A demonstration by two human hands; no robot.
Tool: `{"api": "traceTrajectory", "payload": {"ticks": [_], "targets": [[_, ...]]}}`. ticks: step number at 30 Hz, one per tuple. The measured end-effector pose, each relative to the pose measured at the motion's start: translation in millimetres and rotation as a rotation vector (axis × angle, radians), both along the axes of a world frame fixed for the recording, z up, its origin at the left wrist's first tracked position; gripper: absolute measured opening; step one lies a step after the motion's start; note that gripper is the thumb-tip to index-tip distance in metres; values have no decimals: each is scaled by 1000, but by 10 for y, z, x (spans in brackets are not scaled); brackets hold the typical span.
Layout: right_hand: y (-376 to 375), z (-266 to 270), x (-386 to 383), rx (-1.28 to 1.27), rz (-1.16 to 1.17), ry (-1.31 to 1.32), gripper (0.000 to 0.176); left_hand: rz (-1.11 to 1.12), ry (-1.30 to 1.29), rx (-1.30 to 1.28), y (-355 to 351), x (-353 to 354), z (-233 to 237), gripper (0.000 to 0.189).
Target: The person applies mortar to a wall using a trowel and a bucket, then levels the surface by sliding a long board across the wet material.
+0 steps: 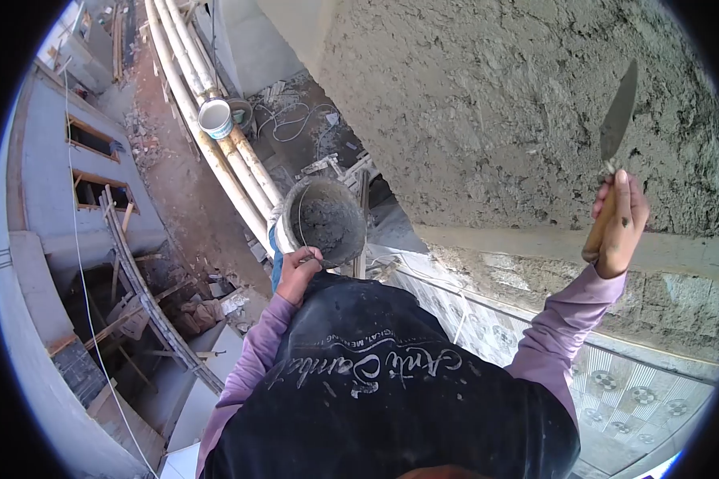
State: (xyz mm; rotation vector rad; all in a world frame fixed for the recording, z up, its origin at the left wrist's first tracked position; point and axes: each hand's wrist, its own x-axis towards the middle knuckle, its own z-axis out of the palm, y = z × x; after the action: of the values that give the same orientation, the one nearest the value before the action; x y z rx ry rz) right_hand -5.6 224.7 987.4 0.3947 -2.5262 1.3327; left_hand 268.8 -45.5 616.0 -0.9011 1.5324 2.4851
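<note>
My right hand [621, 227] is closed around the wooden handle of a trowel [620, 116]. Its pointed metal blade stands upward in front of the rough, mortar-covered wall [487, 120]. At the lower left, my left hand [298, 274] grips the near rim of a bucket [358, 209]. Wet grey mortar [327, 223] lies inside the bucket, and a thin wire handle crosses its opening.
Long bamboo poles [240, 180] run beside the bucket, high above the ground. A white paint pail [216, 118] rests on them. Far below lies a dirt passage [180, 191] with rubble. Patterned tiles [615, 391] cover the lower wall at right.
</note>
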Motion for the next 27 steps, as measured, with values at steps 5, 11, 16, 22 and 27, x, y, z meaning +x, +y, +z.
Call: {"api": "traceTrajectory", "payload": {"ticks": [5, 11, 16, 22, 27], "targets": [[-687, -1209, -899, 319, 83, -124, 35, -1, -35, 52, 18, 18, 55, 14], [-1184, -2231, -1469, 280, -74, 144, 35, -8, -23, 101, 73, 31, -101, 14], [-555, -1887, -992, 59, -134, 49, 30, -54, 27, -22, 119, 45, -24, 13], [205, -1128, -482, 138, -145, -45, 32, -138, -3, -32, 101, -10, -7, 14], [662, -762, -252, 145, -240, 48, 29, -154, 18, -53, 140, 1, -34, 14]]}}
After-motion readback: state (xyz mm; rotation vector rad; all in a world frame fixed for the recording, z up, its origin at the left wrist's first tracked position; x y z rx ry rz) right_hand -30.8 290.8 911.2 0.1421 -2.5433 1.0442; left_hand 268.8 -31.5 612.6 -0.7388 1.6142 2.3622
